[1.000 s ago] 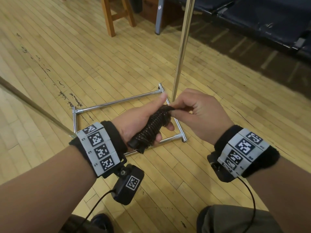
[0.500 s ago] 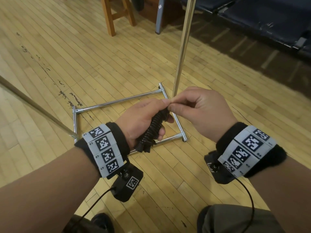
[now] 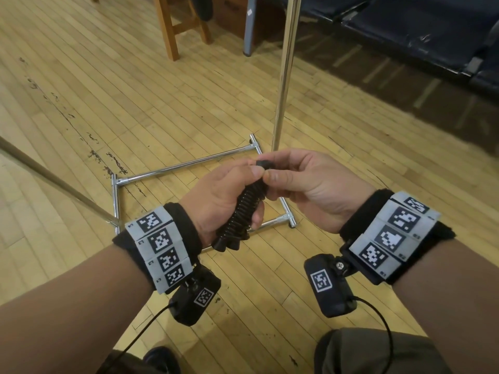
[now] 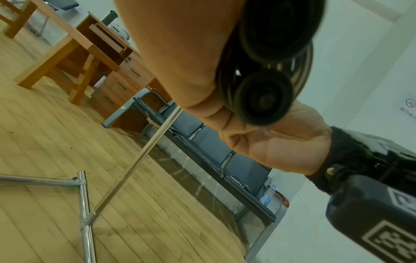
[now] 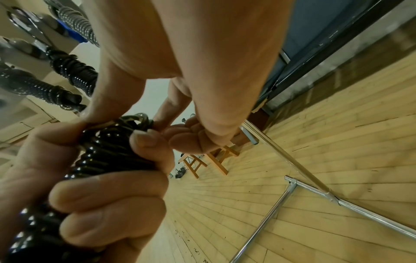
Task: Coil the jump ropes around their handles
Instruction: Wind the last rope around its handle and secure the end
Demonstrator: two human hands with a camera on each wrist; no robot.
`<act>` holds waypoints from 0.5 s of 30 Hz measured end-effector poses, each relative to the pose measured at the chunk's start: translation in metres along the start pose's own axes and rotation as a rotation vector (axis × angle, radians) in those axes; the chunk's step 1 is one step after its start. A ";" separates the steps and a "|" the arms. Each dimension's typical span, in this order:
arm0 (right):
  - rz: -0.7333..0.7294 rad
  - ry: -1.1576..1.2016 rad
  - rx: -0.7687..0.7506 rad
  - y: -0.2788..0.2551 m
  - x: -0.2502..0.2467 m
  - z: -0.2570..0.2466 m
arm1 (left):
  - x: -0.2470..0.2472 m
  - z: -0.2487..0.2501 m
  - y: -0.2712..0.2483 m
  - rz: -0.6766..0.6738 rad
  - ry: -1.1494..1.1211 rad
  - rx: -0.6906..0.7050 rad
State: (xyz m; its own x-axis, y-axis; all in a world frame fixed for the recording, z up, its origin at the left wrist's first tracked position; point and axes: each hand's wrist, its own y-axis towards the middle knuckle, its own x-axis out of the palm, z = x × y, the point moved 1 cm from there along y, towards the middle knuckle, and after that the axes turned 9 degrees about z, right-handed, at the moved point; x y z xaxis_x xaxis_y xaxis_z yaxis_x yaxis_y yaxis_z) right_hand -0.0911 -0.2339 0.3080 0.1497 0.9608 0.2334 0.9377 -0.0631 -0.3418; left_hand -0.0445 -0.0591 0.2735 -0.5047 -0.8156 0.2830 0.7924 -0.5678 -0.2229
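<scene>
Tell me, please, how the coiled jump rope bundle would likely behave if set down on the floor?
The coiled jump rope would probably roll, being roughly cylindrical. Its tight glossy wraps suggest a stiff, slippery bundle. The end pinched by the right hand could spring loose.

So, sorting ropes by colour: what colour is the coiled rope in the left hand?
Black and glossy, the jump rope shows best in the right wrist view.

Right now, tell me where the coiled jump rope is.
Head view, centre: the coiled jump rope sits in the left hand, its top end pinched by the right hand, above the chrome floor frame.

Black jump rope (image 3: 244, 209), coiled tightly round its paired handles, held tilted upright.
</scene>
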 end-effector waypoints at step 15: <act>0.048 0.058 0.059 -0.004 0.008 0.001 | -0.006 0.003 -0.001 0.026 0.121 0.030</act>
State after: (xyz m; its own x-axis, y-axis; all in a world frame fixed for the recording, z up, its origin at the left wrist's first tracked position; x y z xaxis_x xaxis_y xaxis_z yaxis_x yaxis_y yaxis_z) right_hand -0.0940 -0.2255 0.3103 0.2131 0.9398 0.2672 0.9091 -0.0905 -0.4066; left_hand -0.0412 -0.0535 0.2753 -0.5198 -0.8386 0.1628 0.8148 -0.5440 -0.2005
